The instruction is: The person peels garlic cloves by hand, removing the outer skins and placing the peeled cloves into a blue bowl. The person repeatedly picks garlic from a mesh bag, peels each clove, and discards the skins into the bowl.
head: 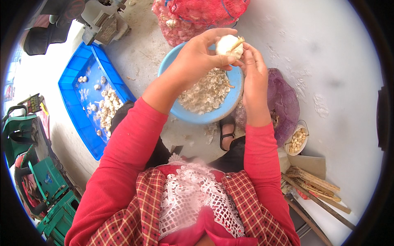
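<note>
A pale garlic bulb [228,46] with a short dry stem is held up over the far rim of a light blue basin [235,92]. My left hand [201,50] grips it from the left, thumb below and fingers above. On its right side, the fingers of my right hand [254,66] touch the bulb near the stem. Loose garlic skins [206,92] lie in a heap inside the basin. My left forearm covers part of the basin's left side.
Left is a blue plastic tray [72,104] holding garlic bulbs [107,106]. A red mesh sack [197,18] of garlic stands ahead. Right are a purple mesh sack [284,104], a small bucket [297,141] of cloves, and brooms with wooden handles [326,206]. A green wheeled vehicle [49,184] stands far left.
</note>
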A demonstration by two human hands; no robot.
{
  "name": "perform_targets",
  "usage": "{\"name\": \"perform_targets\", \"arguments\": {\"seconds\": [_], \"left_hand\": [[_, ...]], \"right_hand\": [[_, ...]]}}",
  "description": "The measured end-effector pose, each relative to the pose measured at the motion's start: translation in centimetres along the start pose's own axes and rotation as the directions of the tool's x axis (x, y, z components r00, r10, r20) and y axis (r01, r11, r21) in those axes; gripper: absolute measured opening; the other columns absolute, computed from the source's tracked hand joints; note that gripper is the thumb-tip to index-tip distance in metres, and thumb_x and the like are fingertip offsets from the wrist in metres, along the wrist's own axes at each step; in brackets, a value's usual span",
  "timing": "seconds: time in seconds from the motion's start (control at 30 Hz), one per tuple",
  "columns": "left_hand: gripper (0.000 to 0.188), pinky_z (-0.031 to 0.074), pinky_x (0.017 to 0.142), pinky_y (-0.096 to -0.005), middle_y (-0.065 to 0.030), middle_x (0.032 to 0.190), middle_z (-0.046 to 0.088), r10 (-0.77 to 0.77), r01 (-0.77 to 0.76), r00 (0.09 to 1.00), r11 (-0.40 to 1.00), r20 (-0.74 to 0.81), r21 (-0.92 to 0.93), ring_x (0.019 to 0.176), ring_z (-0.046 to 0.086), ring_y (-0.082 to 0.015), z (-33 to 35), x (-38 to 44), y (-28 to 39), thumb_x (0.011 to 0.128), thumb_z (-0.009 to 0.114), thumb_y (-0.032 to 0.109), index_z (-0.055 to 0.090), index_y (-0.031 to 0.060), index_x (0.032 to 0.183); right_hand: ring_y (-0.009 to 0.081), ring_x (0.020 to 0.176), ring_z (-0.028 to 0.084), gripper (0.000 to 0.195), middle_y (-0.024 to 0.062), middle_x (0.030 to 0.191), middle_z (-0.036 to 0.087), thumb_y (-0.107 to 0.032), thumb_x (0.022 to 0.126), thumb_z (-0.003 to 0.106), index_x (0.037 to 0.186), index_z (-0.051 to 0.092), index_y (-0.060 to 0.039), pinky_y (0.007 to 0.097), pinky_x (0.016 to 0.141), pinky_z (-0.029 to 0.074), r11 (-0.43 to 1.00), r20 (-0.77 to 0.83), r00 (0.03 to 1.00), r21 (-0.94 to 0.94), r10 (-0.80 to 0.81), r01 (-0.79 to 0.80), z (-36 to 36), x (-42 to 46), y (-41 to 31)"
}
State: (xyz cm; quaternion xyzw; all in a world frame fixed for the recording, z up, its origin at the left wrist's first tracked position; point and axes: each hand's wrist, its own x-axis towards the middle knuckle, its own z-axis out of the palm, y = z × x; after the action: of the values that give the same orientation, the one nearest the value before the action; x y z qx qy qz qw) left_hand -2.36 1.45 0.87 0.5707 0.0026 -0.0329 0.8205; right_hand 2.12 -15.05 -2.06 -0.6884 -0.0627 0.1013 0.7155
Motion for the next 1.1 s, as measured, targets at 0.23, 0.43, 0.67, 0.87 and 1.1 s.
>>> {"name": "perform_targets", "arguments": {"seconds": [0.23,0.43,0.67,0.87,1.1], "left_hand": [[0.061,0.058,0.090,-0.0314,-0.0093,0.119,0.066,0.008,-0.012,1.000,0.988,0.023,0.154,0.105,0.068,-0.0162,0.1,-0.1,-0.4,0.086,0.074,-0.004,0.051,0.0004,0.142],[0.055,0.058,0.087,-0.0307,-0.0099,0.116,0.066,0.060,-0.057,0.998,0.984,-0.017,0.167,0.102,0.069,-0.0171,0.2,0.2,-1.2,0.083,0.075,-0.006,0.052,0.0000,0.132],[0.052,0.061,0.088,-0.0376,-0.0106,0.122,0.062,0.013,-0.013,1.000,1.000,0.012,0.003,0.108,0.067,-0.0225,0.7,0.0,-0.9,0.084,0.075,-0.005,0.050,0.0014,0.128],[0.054,0.060,0.088,-0.0357,-0.0106,0.120,0.063,0.044,-0.041,0.999,0.995,-0.024,0.093,0.105,0.068,-0.0209,0.4,0.1,-0.7,0.083,0.075,-0.006,0.049,0.0007,0.130],[0.056,0.059,0.089,-0.0330,-0.0096,0.116,0.066,0.046,-0.044,0.999,0.975,-0.002,0.218,0.103,0.068,-0.0186,0.2,0.2,-0.7,0.081,0.074,-0.008,0.053,-0.0004,0.133]], "right_hand": [[0.0140,0.101,0.066,0.039,0.0096,0.118,0.067,-0.020,0.102,0.063,0.133,0.057,0.0036,0.0293,0.087,0.055,0.963,0.137,0.988,0.251,0.066,-0.099,0.4,-0.8,-0.7],[0.0124,0.097,0.067,0.033,0.0074,0.113,0.069,-0.015,0.103,0.060,0.130,0.061,0.0036,0.0274,0.083,0.055,0.950,0.095,0.994,0.299,0.060,-0.086,0.7,-1.0,-0.7],[0.0110,0.088,0.067,0.029,0.0072,0.107,0.071,-0.017,0.106,0.056,0.125,0.065,0.0020,0.0251,0.074,0.056,0.931,0.039,0.989,0.333,0.145,-0.150,0.3,-0.5,-0.4],[0.0127,0.085,0.068,0.027,0.0089,0.103,0.071,-0.018,0.103,0.062,0.119,0.066,0.0032,0.0282,0.069,0.057,0.932,0.046,0.999,0.361,0.007,-0.023,0.5,-1.0,-0.8],[0.0145,0.081,0.068,0.024,0.0103,0.101,0.071,-0.016,0.102,0.064,0.114,0.067,0.0037,0.0273,0.067,0.057,0.945,0.021,0.999,0.322,0.050,-0.054,0.4,-0.5,-0.3]]}}
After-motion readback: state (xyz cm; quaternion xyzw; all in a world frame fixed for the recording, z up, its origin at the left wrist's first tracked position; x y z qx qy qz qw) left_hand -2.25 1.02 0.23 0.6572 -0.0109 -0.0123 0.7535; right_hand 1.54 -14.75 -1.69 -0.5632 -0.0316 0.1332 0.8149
